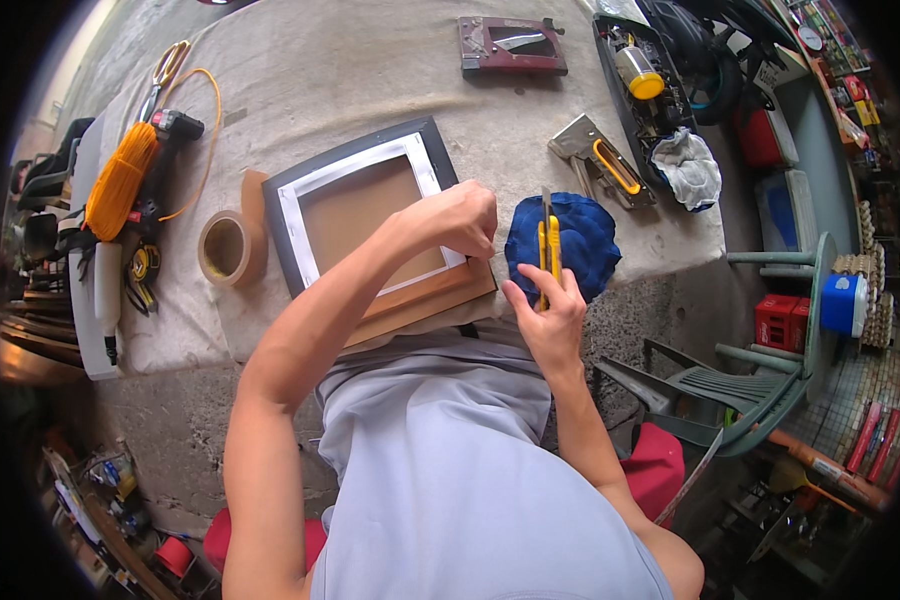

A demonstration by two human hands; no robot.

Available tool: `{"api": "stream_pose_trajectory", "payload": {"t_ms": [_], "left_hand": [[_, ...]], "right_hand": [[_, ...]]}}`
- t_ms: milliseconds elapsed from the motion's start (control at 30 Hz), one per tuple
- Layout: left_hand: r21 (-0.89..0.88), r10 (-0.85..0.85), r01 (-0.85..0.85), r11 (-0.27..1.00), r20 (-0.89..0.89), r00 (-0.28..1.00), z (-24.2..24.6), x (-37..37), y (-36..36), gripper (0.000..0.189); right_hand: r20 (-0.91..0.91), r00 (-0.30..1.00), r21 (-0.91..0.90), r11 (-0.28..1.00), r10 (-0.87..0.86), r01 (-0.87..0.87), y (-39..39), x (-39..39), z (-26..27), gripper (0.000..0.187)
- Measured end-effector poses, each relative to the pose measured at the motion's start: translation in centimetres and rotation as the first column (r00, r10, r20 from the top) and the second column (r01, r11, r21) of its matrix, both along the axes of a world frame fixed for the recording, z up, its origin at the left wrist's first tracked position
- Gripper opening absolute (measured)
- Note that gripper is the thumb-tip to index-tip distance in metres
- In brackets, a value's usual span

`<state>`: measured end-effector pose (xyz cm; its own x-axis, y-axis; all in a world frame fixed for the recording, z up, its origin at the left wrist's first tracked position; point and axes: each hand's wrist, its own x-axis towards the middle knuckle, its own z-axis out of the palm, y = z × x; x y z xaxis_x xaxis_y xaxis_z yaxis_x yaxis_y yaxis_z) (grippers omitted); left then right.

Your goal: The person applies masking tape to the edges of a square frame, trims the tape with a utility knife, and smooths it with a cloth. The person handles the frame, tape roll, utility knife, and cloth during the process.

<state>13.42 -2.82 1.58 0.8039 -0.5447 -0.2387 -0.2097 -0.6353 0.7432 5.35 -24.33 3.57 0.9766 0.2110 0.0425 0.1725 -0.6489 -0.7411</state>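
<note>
My right hand [547,315] grips a yellow snap-off utility knife [550,244], its blade out and pointing away from me. Beneath the knife lies a crumpled blue cloth [596,240]. My left hand [469,221], fingers curled, is at the near right corner of a dark picture frame [276,232]. That frame lies face down, showing a white canvas edge [292,217] stapled around a brown panel [330,232]. Brown tape [412,300] runs along its near side, and my left fingertips are at the tape's right end. Whether they pinch it cannot be told.
A brown tape roll [229,247] stands left of the frame. Farther left are an orange cord bundle [120,180], scissors [161,79] and a tape measure [144,266]. A staple gun [604,161], tool tray [619,45] and dark red frame [480,56] lie beyond the cloth. A green chair [750,375] stands right.
</note>
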Motion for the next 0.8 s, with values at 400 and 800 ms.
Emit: {"api": "stream_pose_trajectory", "payload": {"t_ms": [400, 800], "left_hand": [[-0.352, 0.504, -0.388, 0.852, 0.347, 0.791, 0.6, -6.4, 0.7, 0.011], [-0.26, 0.657, -0.633, 0.729, 0.525, 0.541, -1.4, -11.2, -1.4, 0.017]], "right_hand": [[0.038, 0.998, -0.086, 0.995, 0.057, -0.054, 1.1, 0.5, -1.8, 0.024], [0.042, 0.998, -0.132, 0.99, 0.047, -0.042, 3.2, 1.6, -1.6, 0.018]]}}
